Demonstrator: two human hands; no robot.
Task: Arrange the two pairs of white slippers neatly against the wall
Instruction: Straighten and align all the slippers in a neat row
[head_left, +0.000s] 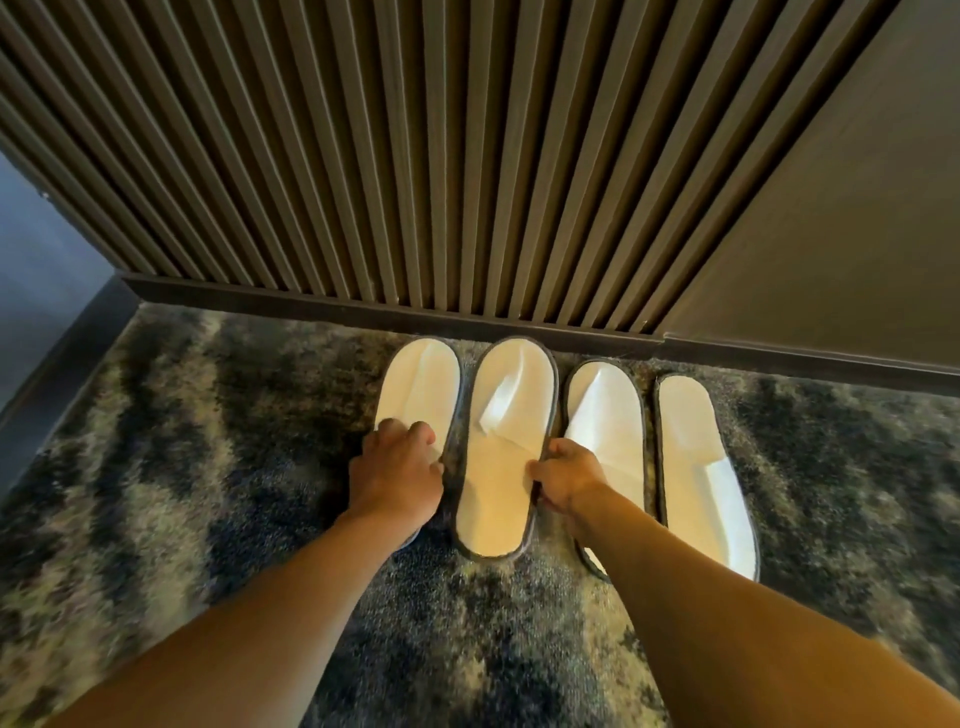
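Observation:
Several white slippers with dark trim lie side by side on the carpet, toes toward the slatted wall (395, 156). My left hand (397, 470) rests on the heel half of the leftmost slipper (418, 384), fingers curled over it. The second slipper (501, 452) lies between my hands. My right hand (563, 475) grips the right edge of this second slipper, and covers part of the third slipper (605, 415). The rightmost slipper (701, 467) lies untouched, slightly angled to the right.
A dark baseboard (363, 306) runs along the foot of the wall. The patterned dark and beige carpet (182, 441) spreads to the left, right and toward me. A plain brown panel (831, 208) continues the wall on the right.

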